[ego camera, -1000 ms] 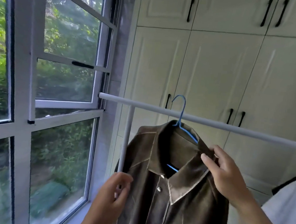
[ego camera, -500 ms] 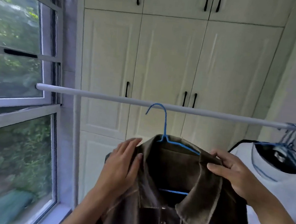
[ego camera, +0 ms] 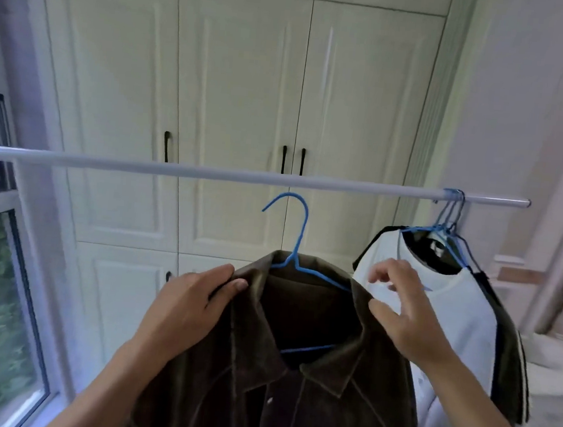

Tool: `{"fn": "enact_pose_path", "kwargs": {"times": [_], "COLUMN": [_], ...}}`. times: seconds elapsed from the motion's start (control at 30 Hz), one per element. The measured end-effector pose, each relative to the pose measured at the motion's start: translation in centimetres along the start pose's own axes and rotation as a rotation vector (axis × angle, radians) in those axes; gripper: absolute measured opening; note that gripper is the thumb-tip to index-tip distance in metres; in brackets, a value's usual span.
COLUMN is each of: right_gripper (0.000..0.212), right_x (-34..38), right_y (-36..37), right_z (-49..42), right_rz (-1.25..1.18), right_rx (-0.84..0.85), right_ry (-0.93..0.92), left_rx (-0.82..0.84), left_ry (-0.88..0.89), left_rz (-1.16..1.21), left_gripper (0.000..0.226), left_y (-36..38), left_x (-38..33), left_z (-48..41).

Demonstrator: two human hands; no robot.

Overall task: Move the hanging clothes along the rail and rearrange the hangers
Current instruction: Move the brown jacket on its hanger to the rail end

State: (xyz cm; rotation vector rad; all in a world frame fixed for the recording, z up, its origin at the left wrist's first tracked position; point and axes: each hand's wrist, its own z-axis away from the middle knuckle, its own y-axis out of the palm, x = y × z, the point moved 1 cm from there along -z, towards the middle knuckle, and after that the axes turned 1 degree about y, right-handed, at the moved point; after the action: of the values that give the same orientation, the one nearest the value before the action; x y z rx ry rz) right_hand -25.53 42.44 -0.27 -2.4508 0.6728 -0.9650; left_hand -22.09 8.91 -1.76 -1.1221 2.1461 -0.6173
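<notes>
Head view: a brown jacket on a blue hanger sits at frame centre. The hanger's hook is just below the white rail, not on it. The left grip, a bare hand, clutches the jacket's shoulder. The right grip is released, fingers spread beside the collar. A white tee hangs at the rail's right end.

A brown jacket on a blue hanger is being held up, the left fingers pinching its shoulder, the right fingers spreading at its other shoulder. Its hook is hovering free under the white rail, above both sets of fingers. A white shirt is hanging just beyond the right fingers.
</notes>
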Motion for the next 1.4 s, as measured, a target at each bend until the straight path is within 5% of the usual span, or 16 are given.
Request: {"fn": "enact_pose_path", "kwargs": {"times": [0.13,0.3,0.47,0.9,1.03,1.13,1.27,1.33,1.4], "right_gripper": [0.038,0.02,0.034,0.018,0.027,0.005,0.027,0.05,0.052], "right_x": [0.8,0.1,2.2,6.3,3.7,0.7,-3.4,-3.9,-3.7], "right_y": [3.2,7.1,8.6,13.4,10.4,6.9,5.8,6.1,6.2], "right_z": [1.8,1.6,-0.5,-0.8,-2.6,-4.5,-7.4,-7.6,-7.5], "right_rz": [0.272,0.305,0.18,0.305,-0.064,-0.285,0.222,0.201,0.138], "right_rx": [-0.283,-0.161,-0.081,0.038,0.208,0.072,0.111,0.192,0.199], "right_ry": [0.031,0.238,0.269,-0.011,-0.104,-0.059,-0.187,-0.199,-0.225], "left_rx": [0.002,-0.031,-0.01,-0.077,-0.103,-0.131,-0.131,-0.117,-0.1], "left_ry": [-0.016,-0.073,-0.166,-0.202,-0.147,-0.127,-0.131,-0.137,-0.139], "left_rz": [-0.055,-0.085,-0.079,0.008,0.019,0.056,0.098,0.114,0.116], "left_gripper": [0.042,0.041,0.04,0.045,0.04,0.04,0.042,0.043,0.044], "left_y": [0.4,-0.3,-0.4,-0.7,-2.1,-3.1,-3.3,-2.9,-2.6], "left_x": [-0.8,-0.1,0.9,1.4,1.7,2.2,2.8,3.1,3.5], "left_z": [-0.1,0.0,0.9,2.3,1.6,0.7,-0.7,-1.0,-1.1]}}
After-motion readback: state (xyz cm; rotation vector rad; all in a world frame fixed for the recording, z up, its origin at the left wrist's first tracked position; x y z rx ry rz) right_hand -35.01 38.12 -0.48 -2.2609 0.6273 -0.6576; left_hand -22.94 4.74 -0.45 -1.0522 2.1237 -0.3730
